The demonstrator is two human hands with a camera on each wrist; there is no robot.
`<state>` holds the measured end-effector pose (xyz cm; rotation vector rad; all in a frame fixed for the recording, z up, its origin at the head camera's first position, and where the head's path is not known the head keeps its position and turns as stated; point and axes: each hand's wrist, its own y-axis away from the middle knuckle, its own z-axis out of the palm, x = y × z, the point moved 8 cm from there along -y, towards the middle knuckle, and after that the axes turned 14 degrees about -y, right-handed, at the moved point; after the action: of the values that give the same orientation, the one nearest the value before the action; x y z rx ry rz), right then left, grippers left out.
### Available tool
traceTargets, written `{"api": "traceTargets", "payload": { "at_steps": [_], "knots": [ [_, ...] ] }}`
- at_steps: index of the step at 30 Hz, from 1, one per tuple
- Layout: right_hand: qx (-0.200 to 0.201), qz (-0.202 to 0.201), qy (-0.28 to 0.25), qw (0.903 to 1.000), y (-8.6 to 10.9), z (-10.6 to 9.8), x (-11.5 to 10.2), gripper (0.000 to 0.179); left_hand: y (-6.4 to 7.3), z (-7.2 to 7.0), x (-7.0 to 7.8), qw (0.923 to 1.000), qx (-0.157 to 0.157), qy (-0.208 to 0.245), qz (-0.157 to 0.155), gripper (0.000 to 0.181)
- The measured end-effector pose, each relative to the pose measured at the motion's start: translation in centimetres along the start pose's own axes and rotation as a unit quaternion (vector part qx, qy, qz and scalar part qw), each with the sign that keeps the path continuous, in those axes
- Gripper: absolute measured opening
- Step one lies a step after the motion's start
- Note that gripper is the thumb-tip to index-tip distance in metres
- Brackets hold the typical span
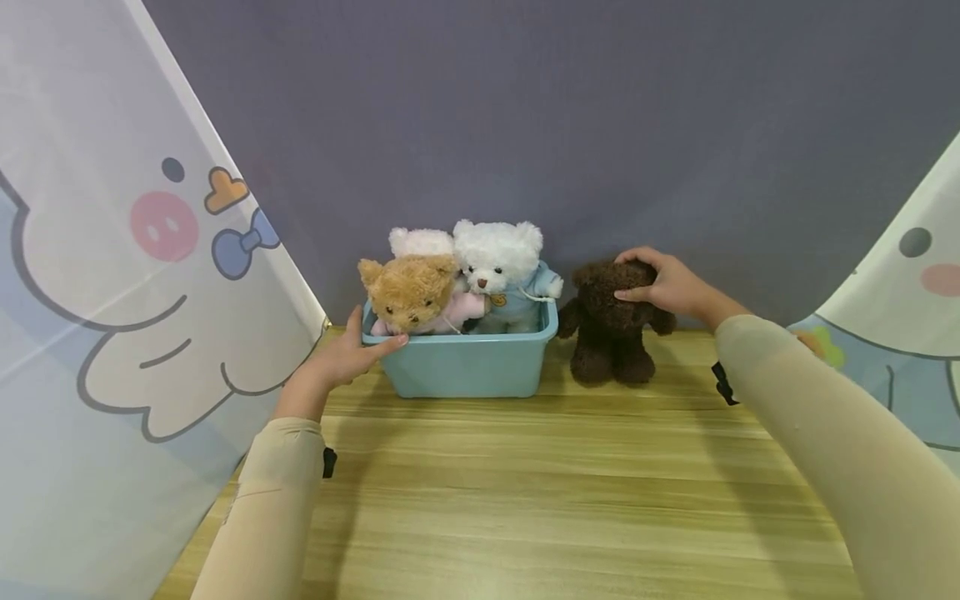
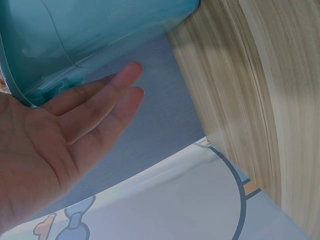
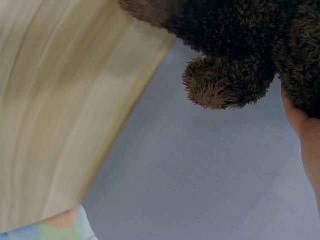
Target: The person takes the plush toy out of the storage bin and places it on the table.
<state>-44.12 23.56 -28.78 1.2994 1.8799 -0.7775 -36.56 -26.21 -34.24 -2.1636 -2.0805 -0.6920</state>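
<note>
Dark brown fuzzy plush bear [image 1: 611,337] | upright on wood-grain tabletop [image 1: 480,492], right of light-blue rectangular plastic bin [image 1: 465,368] | right hand [image 1: 670,287]: grasping bear's head | left hand [image 1: 341,357]: fingers extended at bin's left end, thumb on front rim | bin contents: tan plush bear [image 1: 408,290] in pink, white plush bear [image 1: 498,250] in blue, second white plush head [image 1: 422,242] behind

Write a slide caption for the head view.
Left hand on rectangular blue plastic bin of white and tan plush bears; right hand holding dark brown plush bear.
</note>
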Motion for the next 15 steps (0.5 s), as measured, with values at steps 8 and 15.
{"api": "traceTargets", "payload": {
  "at_steps": [8,15],
  "knots": [
    [-0.020,0.012,-0.008,0.9997,-0.3,1.0,1.3,0.066,-0.1,0.1,-0.1,1.0000,0.002,0.000,0.001,0.136],
    [-0.022,0.008,0.028,0.9993,-0.5,0.8,1.7,0.070,-0.1,0.0,-0.1,1.0000,0.005,-0.002,0.001,0.137]
  ]
}}
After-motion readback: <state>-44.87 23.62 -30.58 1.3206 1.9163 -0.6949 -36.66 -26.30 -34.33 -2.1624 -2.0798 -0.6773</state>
